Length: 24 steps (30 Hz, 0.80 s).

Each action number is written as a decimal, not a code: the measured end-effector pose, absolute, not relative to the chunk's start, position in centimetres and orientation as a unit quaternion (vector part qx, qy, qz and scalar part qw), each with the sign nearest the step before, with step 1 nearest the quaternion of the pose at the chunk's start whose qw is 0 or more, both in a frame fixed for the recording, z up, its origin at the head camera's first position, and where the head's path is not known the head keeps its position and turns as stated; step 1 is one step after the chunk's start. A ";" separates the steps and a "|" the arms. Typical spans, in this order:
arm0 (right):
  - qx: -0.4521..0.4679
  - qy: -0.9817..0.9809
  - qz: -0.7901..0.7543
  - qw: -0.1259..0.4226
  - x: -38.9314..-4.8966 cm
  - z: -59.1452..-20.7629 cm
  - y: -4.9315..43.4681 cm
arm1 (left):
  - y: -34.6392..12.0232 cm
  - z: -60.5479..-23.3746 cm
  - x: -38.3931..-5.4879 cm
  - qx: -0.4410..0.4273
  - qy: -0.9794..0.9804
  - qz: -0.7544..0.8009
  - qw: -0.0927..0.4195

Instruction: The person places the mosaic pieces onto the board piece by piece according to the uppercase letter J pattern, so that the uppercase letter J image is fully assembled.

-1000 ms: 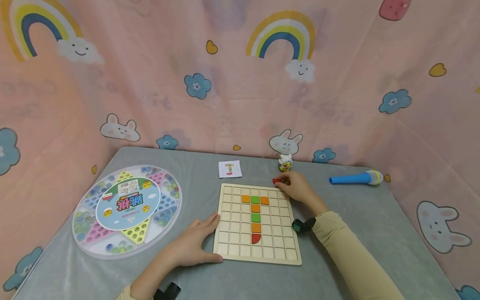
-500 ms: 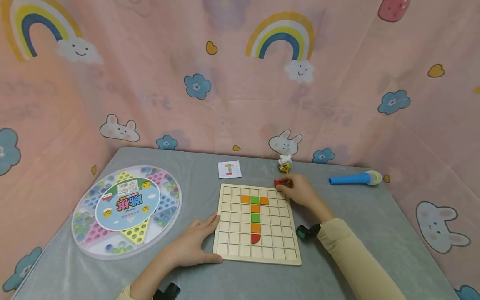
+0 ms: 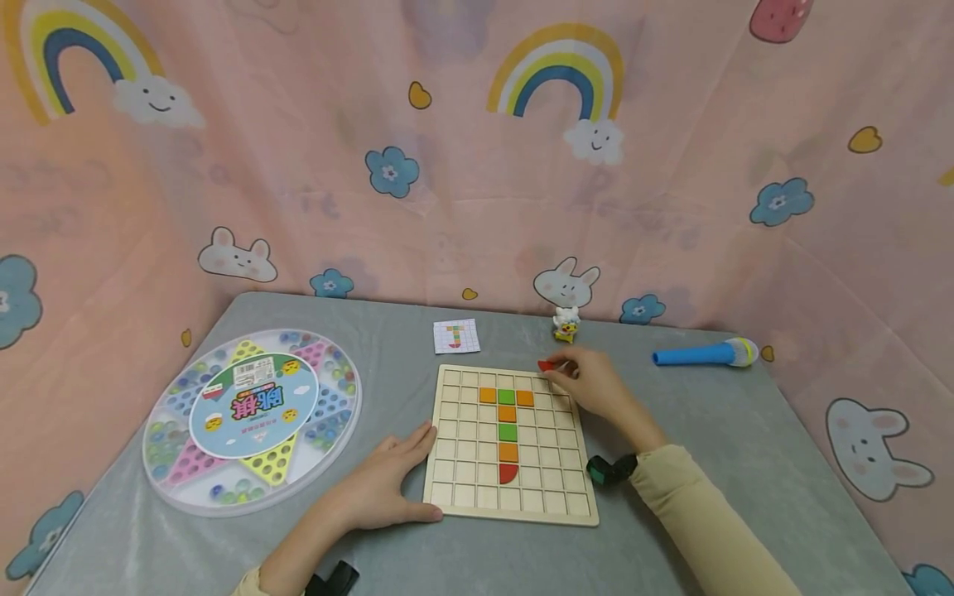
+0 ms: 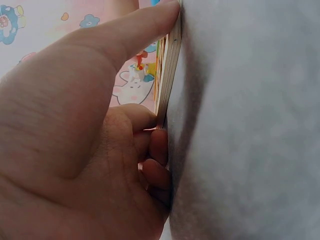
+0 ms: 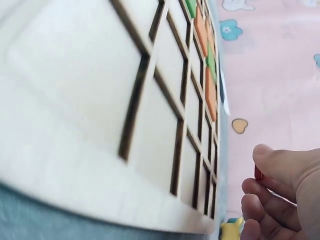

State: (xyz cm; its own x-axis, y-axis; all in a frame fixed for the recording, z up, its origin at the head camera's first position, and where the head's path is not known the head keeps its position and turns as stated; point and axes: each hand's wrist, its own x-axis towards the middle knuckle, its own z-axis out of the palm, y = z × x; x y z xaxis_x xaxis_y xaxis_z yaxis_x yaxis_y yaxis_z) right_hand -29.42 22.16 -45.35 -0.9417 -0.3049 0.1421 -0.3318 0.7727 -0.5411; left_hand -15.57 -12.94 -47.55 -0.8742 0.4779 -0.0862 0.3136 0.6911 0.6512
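In the head view, a wooden grid board (image 3: 465,472) lies on the table. Orange and green square tiles (image 3: 508,433) form a T on it, ending in a red quarter-round tile (image 3: 508,473). My left hand (image 3: 376,488) rests along the board's left side, thumb at the near corner and fingers extended against the edge; the left wrist view shows the thumb (image 4: 145,27) touching the rim. Near the far right corner, my right hand (image 3: 592,382) pinches a small red tile (image 3: 546,365) between thumb and fingers. Only the tile's red edge (image 5: 258,172) shows in the right wrist view.
A pattern card (image 3: 456,336) with a matching T design lies behind the board. A small figurine (image 3: 566,324) stands just beyond my right hand. A blue toy microphone (image 3: 704,354) lies at right, and a round marble game board (image 3: 253,422) at left.
My right hand, with the red tile pinched, has shifted slightly toward me, the tile now overlapping the board's far edge a little more. The left hand and board have not moved.
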 end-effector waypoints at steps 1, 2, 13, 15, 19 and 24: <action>0.171 -0.941 0.292 0.024 -29.3 -45.3 22.1 | -12.9 -47.5 -15.6 0.218 0.911 0.328 0.126; 0.174 -0.940 0.294 0.026 -29.2 -45.2 22.0 | -12.9 -47.5 -15.6 0.217 0.911 0.328 0.126; 0.202 -0.931 0.301 0.038 -27.5 -44.8 21.0 | -12.9 -47.5 -15.6 0.215 0.910 0.329 0.129; 0.203 -0.931 0.300 0.038 -27.2 -44.6 20.7 | -12.9 -47.5 -15.7 0.214 0.910 0.329 0.131; 0.205 -0.929 0.306 0.038 -26.4 -44.2 20.1 | -12.9 -47.6 -15.7 0.213 0.911 0.328 0.132; 0.222 -0.924 0.308 0.040 -25.1 -43.9 19.4 | -12.9 -47.4 -15.5 0.216 0.909 0.331 0.130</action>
